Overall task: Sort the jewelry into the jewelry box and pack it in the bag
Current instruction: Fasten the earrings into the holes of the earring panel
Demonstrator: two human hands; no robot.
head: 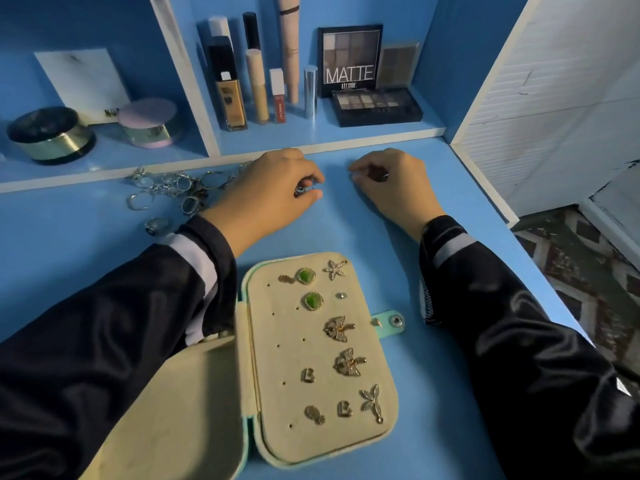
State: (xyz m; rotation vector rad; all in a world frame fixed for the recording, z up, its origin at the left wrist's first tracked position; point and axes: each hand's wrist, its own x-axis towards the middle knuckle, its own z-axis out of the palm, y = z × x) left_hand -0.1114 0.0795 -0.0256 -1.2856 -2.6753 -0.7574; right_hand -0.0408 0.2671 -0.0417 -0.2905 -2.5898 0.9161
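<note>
My jewelry box (277, 393) lay open on the blue tabletop (433, 393), right in front of me between my two sleeves. Its cream panel faced up with earrings pinned to it: two green studs (305, 276), a starfish (335, 269), two butterflies (338, 328), a pair of letter-B pieces (307, 375) and a leaf (372, 400). The mint snap tab (391, 322) stuck out on the panel's right side, flat on the tabletop.

Beyond the box, my left hand (266, 195) rested on the tabletop, thumb and fingertips pinching a small piece (304, 190) of silvery jewelry. My right hand (391, 181) sat near it, apart from it, fingers curled under; something glinted at them, but I could not tell whether it held anything.

To the left of my left hand lay a loose pile of silver rings (166, 188), with one chunkier ring (156, 226) just beside my sleeve.

Along the back ran a shelf (329, 136) holding a foundation bottle (230, 95), slim tubes, a palette marked MATTE (350, 60) and two round jars (52, 135).
</note>
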